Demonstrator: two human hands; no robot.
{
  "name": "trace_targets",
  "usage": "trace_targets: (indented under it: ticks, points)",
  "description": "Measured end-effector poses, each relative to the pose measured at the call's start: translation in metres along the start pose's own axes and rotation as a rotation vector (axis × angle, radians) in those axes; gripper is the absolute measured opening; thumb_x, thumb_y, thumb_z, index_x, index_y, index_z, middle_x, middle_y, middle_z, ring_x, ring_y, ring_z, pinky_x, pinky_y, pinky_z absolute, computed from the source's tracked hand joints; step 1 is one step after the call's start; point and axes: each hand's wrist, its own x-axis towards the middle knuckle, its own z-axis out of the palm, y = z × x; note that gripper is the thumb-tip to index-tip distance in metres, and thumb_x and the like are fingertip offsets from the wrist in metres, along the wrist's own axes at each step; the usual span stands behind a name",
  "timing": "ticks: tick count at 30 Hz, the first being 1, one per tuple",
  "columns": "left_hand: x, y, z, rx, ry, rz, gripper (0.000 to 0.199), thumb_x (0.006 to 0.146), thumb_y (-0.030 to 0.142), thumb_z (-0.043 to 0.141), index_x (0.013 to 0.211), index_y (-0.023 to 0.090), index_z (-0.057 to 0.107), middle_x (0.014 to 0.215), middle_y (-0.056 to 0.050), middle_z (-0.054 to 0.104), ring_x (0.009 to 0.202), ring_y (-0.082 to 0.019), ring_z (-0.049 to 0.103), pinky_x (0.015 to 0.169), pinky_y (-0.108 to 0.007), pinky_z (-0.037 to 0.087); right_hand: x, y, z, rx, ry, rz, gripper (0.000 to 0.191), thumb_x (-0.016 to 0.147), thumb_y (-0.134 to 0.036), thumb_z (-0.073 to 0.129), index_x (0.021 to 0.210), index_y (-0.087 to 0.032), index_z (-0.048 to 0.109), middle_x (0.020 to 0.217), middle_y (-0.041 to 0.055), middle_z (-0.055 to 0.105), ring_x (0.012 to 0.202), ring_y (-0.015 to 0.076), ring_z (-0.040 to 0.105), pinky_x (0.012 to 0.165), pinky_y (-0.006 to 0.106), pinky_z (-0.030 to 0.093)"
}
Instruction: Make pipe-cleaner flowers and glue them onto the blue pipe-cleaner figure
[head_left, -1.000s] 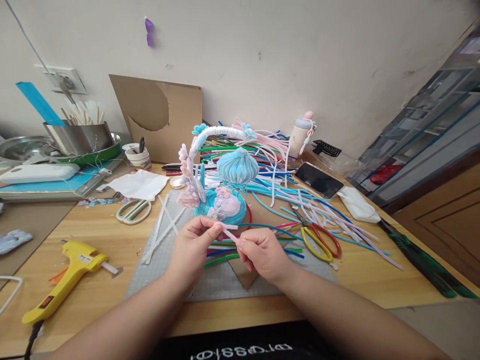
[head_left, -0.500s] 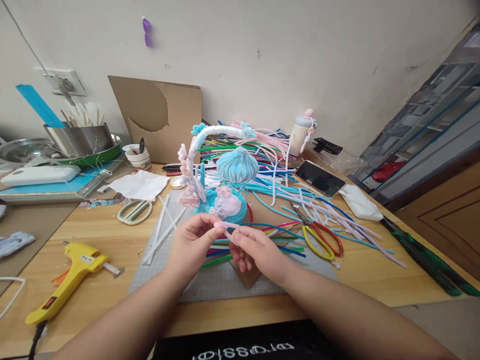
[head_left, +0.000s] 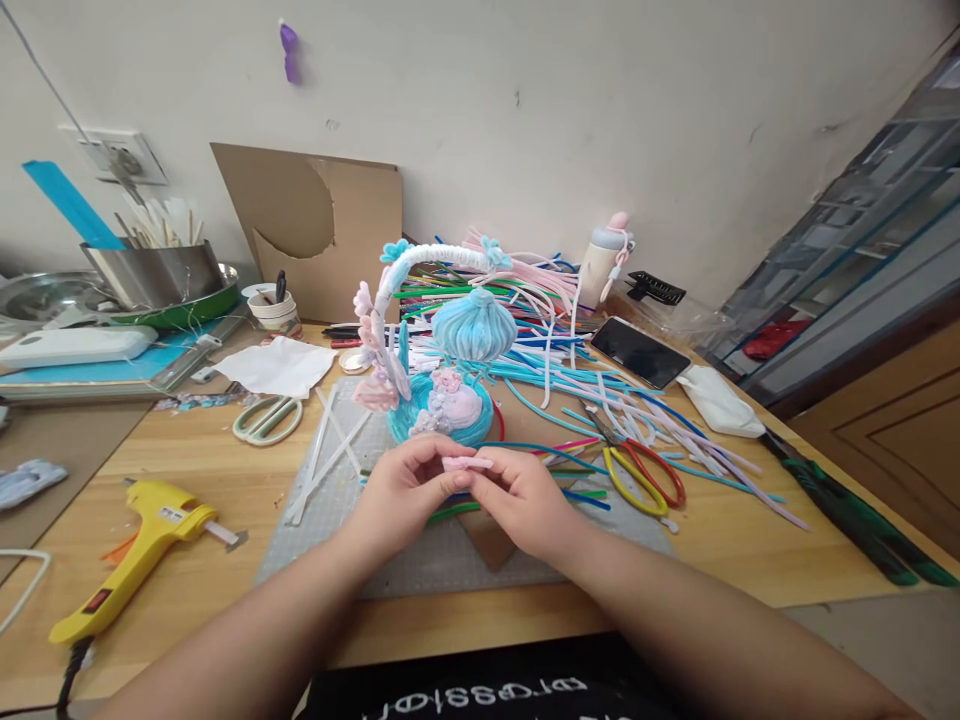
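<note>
A short pink pipe cleaner (head_left: 466, 463) is pinched between my two hands over the grey cutting mat (head_left: 330, 550). My left hand (head_left: 416, 490) grips its left end with thumb and fingers, and my right hand (head_left: 517, 495) holds the right end, the thumbs close together. Just behind my hands stands a fuzzy lamp-like craft: a blue base (head_left: 405, 415) with a pink oval, a white arched stem (head_left: 442, 257) with blue and pink flowers, and a hanging blue shade (head_left: 474, 325). My fingers hide part of the pink piece.
Loose pipe cleaners (head_left: 622, 385) spread behind and right of the craft. Red-and-yellow scissors (head_left: 637, 480) lie at right, near a phone (head_left: 640, 352). At left are a yellow glue gun (head_left: 142, 550), green-handled scissors (head_left: 268, 422) and white tissue (head_left: 277, 367).
Both hands have drawn closer together around the pink piece. My right hand's lower fingers have curled in, and the pink piece now looks shorter and more folded.
</note>
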Motion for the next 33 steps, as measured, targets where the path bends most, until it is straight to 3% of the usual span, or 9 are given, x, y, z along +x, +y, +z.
trace_targets:
  ticks: [3,7,17,21,24,27,29,31,33]
  points:
    - [0.000,-0.002,-0.003,0.186,0.030,0.014,0.015,0.077,0.032,0.070,0.082,0.018,0.070,0.079,-0.004,0.065,0.076,-0.017,0.059,0.069,-0.026,0.046,0.001,0.001,-0.001,-0.005,0.001,0.052,0.022,0.086,-0.030,0.051,0.067,-0.019,0.052,0.055,-0.0047,0.043,0.051,0.0089,0.038,0.049,0.022,0.028]
    - [0.000,-0.002,-0.002,0.229,0.009,-0.010,0.017,0.080,0.034,0.065,0.077,0.018,0.064,0.072,-0.001,0.060,0.068,-0.015,0.054,0.060,-0.022,0.042,0.004,0.003,-0.004,0.043,0.044,0.113,0.023,0.083,-0.029,0.052,0.063,-0.019,0.048,0.046,-0.0072,0.039,0.043,0.0071,0.034,0.043,0.021,0.025]
    - [0.003,0.004,-0.002,-0.093,-0.118,-0.275,0.025,0.070,0.035,0.072,0.066,0.017,0.055,0.052,0.003,0.059,0.048,-0.010,0.053,0.054,-0.023,0.041,0.009,0.007,0.002,0.602,0.056,0.317,0.019,0.065,-0.027,0.061,0.055,-0.018,0.046,0.043,-0.0097,0.038,0.034,0.0011,0.020,0.034,0.017,0.013]
    - [0.005,0.006,-0.005,-0.076,-0.126,-0.274,0.023,0.069,0.034,0.073,0.064,0.016,0.059,0.053,0.002,0.060,0.047,-0.010,0.053,0.053,-0.022,0.040,0.011,0.007,0.001,0.617,0.078,0.324,0.017,0.063,-0.025,0.061,0.055,-0.017,0.048,0.046,-0.0078,0.045,0.033,0.0002,0.022,0.033,0.016,0.013]
    - [0.006,0.007,-0.008,-0.064,-0.132,-0.283,0.022,0.069,0.034,0.072,0.063,0.016,0.060,0.052,0.002,0.060,0.046,-0.010,0.053,0.053,-0.022,0.041,0.014,0.009,-0.006,0.513,-0.021,0.322,0.019,0.068,-0.028,0.058,0.057,-0.018,0.047,0.046,-0.0081,0.043,0.033,0.0015,0.025,0.033,0.016,0.019]
    - [0.008,0.005,-0.009,-0.060,-0.151,-0.324,0.022,0.069,0.033,0.071,0.061,0.017,0.059,0.049,0.003,0.058,0.044,-0.009,0.051,0.051,-0.022,0.040,0.014,0.008,-0.014,0.190,-0.077,0.175,0.015,0.079,-0.030,0.053,0.071,-0.018,0.052,0.055,-0.0045,0.049,0.044,0.0077,0.045,0.042,0.020,0.035]
    - [0.007,0.004,-0.008,-0.052,-0.160,-0.349,0.020,0.069,0.030,0.069,0.059,0.017,0.057,0.048,0.004,0.057,0.042,-0.009,0.049,0.049,-0.021,0.038,0.012,0.006,-0.018,-0.070,0.009,-0.062,0.017,0.083,-0.030,0.054,0.094,-0.018,0.056,0.084,0.0042,0.059,0.073,0.0152,0.058,0.059,0.026,0.046]
    - [0.006,0.002,-0.007,-0.042,-0.175,-0.362,0.017,0.069,0.024,0.067,0.058,0.017,0.056,0.047,0.005,0.055,0.042,-0.008,0.047,0.047,-0.020,0.036,0.009,0.003,-0.020,-0.313,0.028,-0.317,0.037,0.083,-0.032,0.058,0.118,-0.020,0.053,0.116,0.0108,0.054,0.106,0.0225,0.053,0.082,0.036,0.047]
    - [0.005,0.001,-0.006,-0.033,-0.204,-0.368,0.014,0.068,0.019,0.066,0.058,0.016,0.058,0.047,0.005,0.053,0.042,-0.007,0.045,0.045,-0.019,0.033,0.007,0.002,-0.020,-0.522,-0.071,-0.469,0.046,0.083,-0.037,0.061,0.126,-0.023,0.052,0.128,0.0121,0.049,0.118,0.0271,0.045,0.096,0.045,0.038]
